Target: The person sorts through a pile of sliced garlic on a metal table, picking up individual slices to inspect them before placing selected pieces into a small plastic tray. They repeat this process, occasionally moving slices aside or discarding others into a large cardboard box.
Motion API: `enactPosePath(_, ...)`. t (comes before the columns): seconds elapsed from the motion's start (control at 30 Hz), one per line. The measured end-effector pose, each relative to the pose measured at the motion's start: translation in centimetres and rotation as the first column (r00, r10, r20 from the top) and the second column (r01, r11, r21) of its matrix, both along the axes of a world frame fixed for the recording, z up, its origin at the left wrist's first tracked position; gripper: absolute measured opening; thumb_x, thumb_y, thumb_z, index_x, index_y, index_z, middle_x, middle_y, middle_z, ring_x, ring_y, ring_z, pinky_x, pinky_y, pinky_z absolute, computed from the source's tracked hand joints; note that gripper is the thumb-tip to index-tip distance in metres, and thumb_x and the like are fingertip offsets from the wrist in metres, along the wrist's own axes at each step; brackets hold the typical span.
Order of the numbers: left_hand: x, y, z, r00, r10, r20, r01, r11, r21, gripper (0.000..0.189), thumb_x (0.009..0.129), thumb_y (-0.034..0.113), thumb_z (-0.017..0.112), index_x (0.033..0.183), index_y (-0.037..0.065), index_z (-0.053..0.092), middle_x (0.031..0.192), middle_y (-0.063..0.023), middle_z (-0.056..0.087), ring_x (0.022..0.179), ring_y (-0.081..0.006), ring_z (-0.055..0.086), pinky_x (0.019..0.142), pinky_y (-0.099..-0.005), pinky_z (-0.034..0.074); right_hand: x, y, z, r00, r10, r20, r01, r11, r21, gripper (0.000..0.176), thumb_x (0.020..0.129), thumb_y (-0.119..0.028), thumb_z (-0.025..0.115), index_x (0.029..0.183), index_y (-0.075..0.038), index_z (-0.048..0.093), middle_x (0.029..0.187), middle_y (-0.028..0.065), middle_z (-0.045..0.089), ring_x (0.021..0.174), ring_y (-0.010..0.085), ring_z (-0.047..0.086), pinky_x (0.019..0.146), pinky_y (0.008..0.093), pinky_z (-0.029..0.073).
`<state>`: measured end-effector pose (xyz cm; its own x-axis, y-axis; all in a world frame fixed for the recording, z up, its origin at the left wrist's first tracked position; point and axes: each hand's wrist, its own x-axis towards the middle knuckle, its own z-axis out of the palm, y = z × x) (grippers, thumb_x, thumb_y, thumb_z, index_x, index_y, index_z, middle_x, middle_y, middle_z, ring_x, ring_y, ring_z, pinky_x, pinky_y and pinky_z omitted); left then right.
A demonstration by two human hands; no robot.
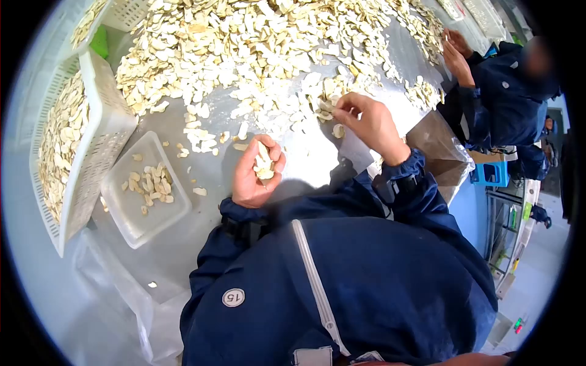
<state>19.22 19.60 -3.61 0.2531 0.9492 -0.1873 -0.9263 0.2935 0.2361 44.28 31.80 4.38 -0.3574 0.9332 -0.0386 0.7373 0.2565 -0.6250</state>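
My left hand is curled round several pale dried slices, which show in the palm between thumb and fingers. My right hand reaches over the near edge of a heap of the same slices, thumb and forefinger pinched on one pale slice. Loose slices lie scattered on the metal table between and beyond the hands. To the left of my left hand stands a shallow translucent plastic tray with a small batch of slices in it.
A white perforated basket full of slices stands at the left. Behind it is a green object. Clear plastic sheeting hangs at lower left. A co-worker in blue works at the right, near a plastic bag and a blue stool.
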Motion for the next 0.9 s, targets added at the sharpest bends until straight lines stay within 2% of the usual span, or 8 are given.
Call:
enactPosePath(0.2, -0.2, 0.1, -0.4, 1.0, -0.022, -0.004, 0.022, 0.999, 0.025, 0.032, 0.112, 0.036, 0.043, 0.115, 0.008, 0.057, 0.096, -0.0077, 0.055, 0.084, -0.0192, 0.056, 0.043, -0.0223, 0.045, -4.4, -1.9, -2.3, 0.948, 0.282, 0.147, -0.315, 0.891, 0.326, 0.014, 0.09, -0.023, 0.074, 0.102, -0.014, 0.075, 0.096, 0.0034, 0.068, 0.093, 0.0247, 0.066, 0.076, 0.0375, 0.058)
enactPosePath(0.4, -0.1, 0.1, -0.4, 1.0, -0.028, -0.015, 0.028, 0.999, 0.03, 0.033, 0.113, 0.037, 0.041, 0.115, 0.008, 0.057, 0.095, -0.0076, 0.055, 0.083, -0.019, 0.057, 0.043, -0.0221, 0.046, -3.2, -0.8, -1.9, 0.972, 0.196, 0.126, -0.227, 0.922, 0.313, 0.013, 0.092, -0.018, 0.072, 0.102, -0.01, 0.074, 0.092, 0.0086, 0.069, 0.086, 0.0305, 0.067, 0.074, 0.0386, 0.057)
enactPosePath(0.47, 0.0, 0.1, -0.4, 0.998, -0.051, -0.039, 0.052, 0.998, 0.03, 0.035, 0.113, 0.037, 0.041, 0.118, 0.008, 0.058, 0.097, -0.0085, 0.058, 0.086, -0.0198, 0.059, 0.044, -0.0225, 0.047, -2.3, -0.7, -1.2, 0.989, 0.115, 0.094, -0.132, 0.97, 0.205, 0.015, 0.098, -0.019, 0.068, 0.108, -0.008, 0.073, 0.09, 0.009, 0.072, 0.083, 0.0262, 0.07, 0.075, 0.0348, 0.056)
enactPosePath(0.57, 0.2, -0.1, -0.3, 0.988, -0.082, -0.128, 0.081, 0.997, -0.011, 0.041, 0.113, 0.04, 0.037, 0.124, 0.006, 0.058, 0.108, -0.0118, 0.063, 0.094, -0.0223, 0.064, 0.047, -0.0229, 0.05, -2.6, -1.9, 1.2, 0.904, 0.103, -0.416, -0.24, 0.926, -0.292, 0.021, 0.103, -0.021, 0.065, 0.116, -0.005, 0.072, 0.096, 0.0055, 0.074, 0.087, 0.0168, 0.07, 0.076, 0.0317, 0.055)
enactPosePath(0.6, 0.4, 0.1, 0.8, 0.981, -0.088, -0.175, 0.081, 0.995, -0.05, 0.043, 0.113, 0.041, 0.036, 0.125, 0.006, 0.057, 0.11, -0.0123, 0.064, 0.095, -0.0225, 0.064, 0.047, -0.0229, 0.051, -3.0, -2.7, 0.9, 0.78, 0.08, -0.621, -0.292, 0.924, -0.247, 0.028, 0.103, -0.024, 0.067, 0.122, -0.003, 0.071, 0.097, 0.0104, 0.074, 0.088, 0.0155, 0.068, 0.076, 0.0281, 0.054)
enactPosePath(0.7, 0.5, 0.3, 1.7, 0.969, -0.105, -0.223, 0.094, 0.994, -0.061, 0.044, 0.113, 0.041, 0.035, 0.127, 0.004, 0.056, 0.113, -0.0146, 0.064, 0.097, -0.0223, 0.065, 0.048, -0.0226, 0.052, -1.7, -2.0, 2.1, 0.939, 0.161, -0.305, -0.209, 0.969, -0.133, 0.026, 0.103, -0.024, 0.067, 0.118, -0.002, 0.071, 0.098, 0.011, 0.073, 0.086, 0.0158, 0.068, 0.075, 0.0294, 0.055)
enactPosePath(0.77, 0.0, 0.0, -0.7, 0.975, -0.117, -0.189, 0.116, 0.993, -0.013, 0.043, 0.113, 0.04, 0.037, 0.128, 0.004, 0.055, 0.114, -0.0163, 0.063, 0.098, -0.0219, 0.066, 0.046, -0.0228, 0.053, 0.2, -1.3, 2.8, 0.977, 0.198, -0.078, -0.212, 0.877, -0.431, 0.022, 0.102, -0.023, 0.069, 0.112, -0.004, 0.071, 0.102, 0.0071, 0.074, 0.088, 0.0134, 0.067, 0.079, 0.0299, 0.054)
enactPosePath(0.9, -0.1, 0.0, -0.6, 0.984, -0.123, -0.131, 0.123, 0.992, -0.005, 0.035, 0.113, 0.035, 0.04, 0.124, 0.005, 0.055, 0.108, -0.0142, 0.059, 0.087, -0.0194, 0.061, 0.042, -0.0204, 0.046, 3.6, -3.7, 2.0, 0.764, 0.595, -0.252, -0.625, 0.583, -0.519, 0.024, 0.101, -0.026, 0.07, 0.116, -0.007, 0.073, 0.103, 0.0049, 0.074, 0.091, 0.0162, 0.069, 0.084, 0.0328, 0.055)
